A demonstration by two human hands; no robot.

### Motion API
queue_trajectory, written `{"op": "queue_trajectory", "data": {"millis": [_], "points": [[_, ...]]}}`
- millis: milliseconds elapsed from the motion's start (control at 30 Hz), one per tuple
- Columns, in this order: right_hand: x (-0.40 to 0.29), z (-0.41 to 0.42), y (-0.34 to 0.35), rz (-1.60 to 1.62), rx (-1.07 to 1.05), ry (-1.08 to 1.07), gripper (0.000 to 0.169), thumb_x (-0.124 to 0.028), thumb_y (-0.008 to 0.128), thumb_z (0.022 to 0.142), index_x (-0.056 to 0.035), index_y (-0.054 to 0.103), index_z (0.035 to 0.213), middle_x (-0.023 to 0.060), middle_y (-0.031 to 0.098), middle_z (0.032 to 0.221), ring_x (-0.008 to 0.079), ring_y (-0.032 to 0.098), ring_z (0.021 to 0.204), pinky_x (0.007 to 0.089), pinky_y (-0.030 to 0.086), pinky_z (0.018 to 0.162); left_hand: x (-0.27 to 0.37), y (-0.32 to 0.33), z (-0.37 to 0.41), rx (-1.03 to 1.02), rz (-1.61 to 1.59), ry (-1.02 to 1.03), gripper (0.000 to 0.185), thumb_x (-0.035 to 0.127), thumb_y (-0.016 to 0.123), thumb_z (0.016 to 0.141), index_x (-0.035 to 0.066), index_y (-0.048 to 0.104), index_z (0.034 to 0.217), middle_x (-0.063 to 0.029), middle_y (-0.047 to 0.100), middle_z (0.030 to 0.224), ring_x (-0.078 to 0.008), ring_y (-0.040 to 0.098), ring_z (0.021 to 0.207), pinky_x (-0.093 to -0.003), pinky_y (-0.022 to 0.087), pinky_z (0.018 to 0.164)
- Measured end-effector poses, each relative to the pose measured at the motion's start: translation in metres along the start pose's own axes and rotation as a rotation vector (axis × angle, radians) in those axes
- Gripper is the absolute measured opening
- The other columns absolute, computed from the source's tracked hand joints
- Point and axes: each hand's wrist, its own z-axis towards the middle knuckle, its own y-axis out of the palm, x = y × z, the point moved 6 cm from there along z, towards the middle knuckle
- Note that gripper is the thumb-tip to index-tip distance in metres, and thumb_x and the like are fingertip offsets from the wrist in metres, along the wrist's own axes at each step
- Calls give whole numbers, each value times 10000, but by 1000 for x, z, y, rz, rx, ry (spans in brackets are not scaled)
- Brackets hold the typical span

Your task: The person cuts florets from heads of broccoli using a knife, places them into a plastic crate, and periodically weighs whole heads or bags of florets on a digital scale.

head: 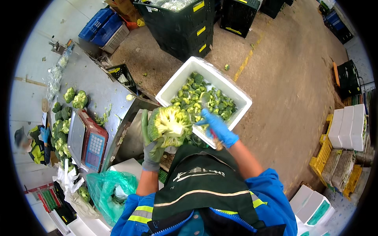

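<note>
My left hand (153, 150), in a grey and green work glove, holds a large broccoli head (169, 125) with its pale cut stem facing up. Just to its right is my right hand (217, 126), in a blue disposable glove, closed around a handled tool (218, 144) that looks like a knife. Motion blurs the tool, and its blade cannot be made out clearly. Beyond both hands sits a white foam box (236, 91), with many small broccoli florets (203, 94) heaped inside. The broccoli head overlaps the box's near left edge.
At left, a metal table (88, 65) carries a red-framed weighing scale (94, 144) and piled broccoli heads (60, 129). A green plastic bag (109, 188) lies near my left elbow. Stacked dark crates (186, 32) stand ahead. Another person (38, 141) is at the far left. White foam boxes (347, 126) stand right.
</note>
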Motion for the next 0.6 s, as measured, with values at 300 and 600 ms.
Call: {"op": "queue_trajectory", "data": {"millis": [300,600], "points": [[-29,-19,37,-18,-327,-390,749,-157,794,784,-97,447,1445,84,585,1313,145,552,1149,317,413,1035,-23,-1,-2,-135,-402,-635,785,12,575,908,92,126,1546,-128,349,1498,-259,421,1343,-399,452,1038],[-33,-60,6,-1162,38,-703,383,-268,526,960,-156,521,1326,158,653,1029,374,647,748,486,522,618,-55,-23,2,-93,24,-529,641,-57,508,843,36,335,1454,-142,494,1356,-240,554,1196,-353,517,958]]}}
